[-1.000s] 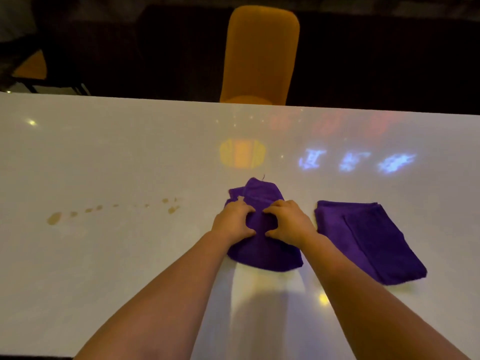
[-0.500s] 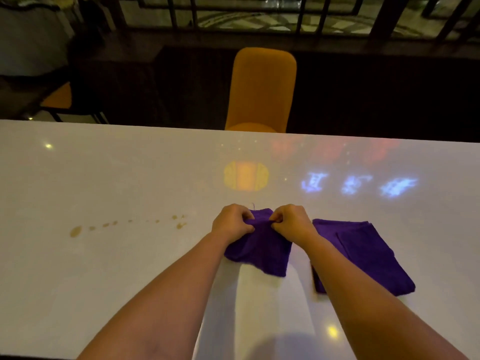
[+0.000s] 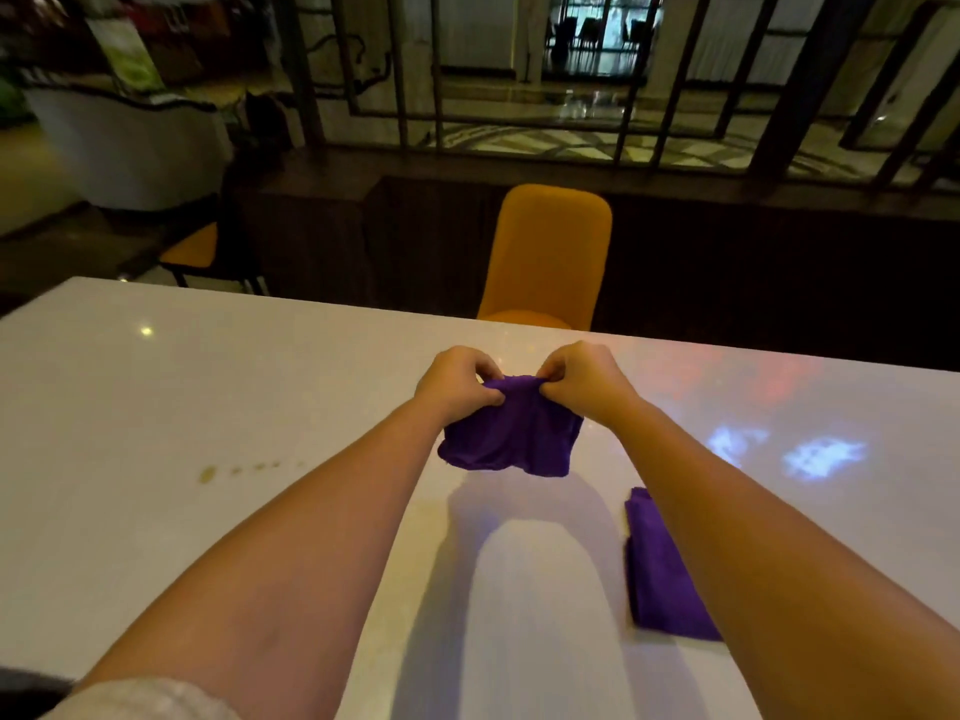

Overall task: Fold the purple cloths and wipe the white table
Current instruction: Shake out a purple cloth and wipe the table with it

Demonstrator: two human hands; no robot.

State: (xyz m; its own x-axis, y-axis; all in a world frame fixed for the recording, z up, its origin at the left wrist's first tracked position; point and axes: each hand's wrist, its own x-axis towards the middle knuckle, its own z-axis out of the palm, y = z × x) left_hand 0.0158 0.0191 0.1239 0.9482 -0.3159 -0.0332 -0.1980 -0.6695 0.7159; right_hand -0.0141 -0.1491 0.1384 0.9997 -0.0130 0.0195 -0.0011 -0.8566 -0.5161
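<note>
Head camera view, looking forward and down: you are holding a small purple terry cloth [image 3: 511, 441] up off the glossy white table [image 3: 156, 407], both bare forearms reaching out in front of you. Your left hand [image 3: 457, 379] and your right hand [image 3: 584, 376] are each pinching the cloth's top edge, fingers [image 3: 493, 400] closed tight on the fabric, the two hands close together but not touching. The cloth is hanging bunched and loosely doubled below them, its lower edge looking just clear of the table.

A second purple cloth [image 3: 660, 569], already folded flat, is lying on the table near you, partly hidden under your right forearm.

To your left, a row of small brownish spill spots [image 3: 208, 474] is sitting on the table, well apart from both cloths. An orange upholstered chair [image 3: 548, 254] is standing at the far side of the table.

Judging from this, you are in the folding step, with wiping not yet begun. The next move probably calls for spreading your hands to straighten the top edge, then laying the cloth down squarely and folding it over.
</note>
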